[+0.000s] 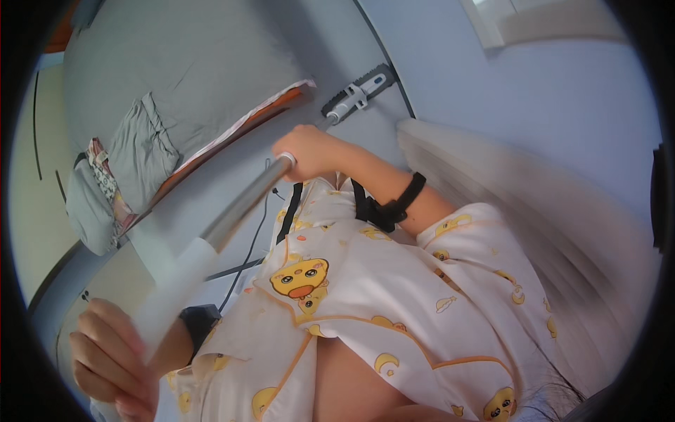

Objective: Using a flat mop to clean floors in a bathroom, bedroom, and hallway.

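Note:
A flat mop slants across the view, its metal pole [245, 200] running from a blurred white handle sleeve [182, 285] down to the head. My right hand [311, 150] is wrapped around the pole at mid-length. Up by the end of the white sleeve, at the lower left, my left hand [108, 353] has its fingers curled against the handle. The mop head [361, 95], white and blue with a dark grey fringed pad, rests on the floor near the foot of the wall. Black straps circle both forearms.
A bed with a grey sheet [211, 63] and a wooden edge [248, 124] lies to the left. Crumpled grey fabric [140, 153] hangs at its corner. A dark cable [258, 227] crosses the floor. A pale pleated surface [506, 211], possibly a curtain, stands right, before a bluish wall [527, 100].

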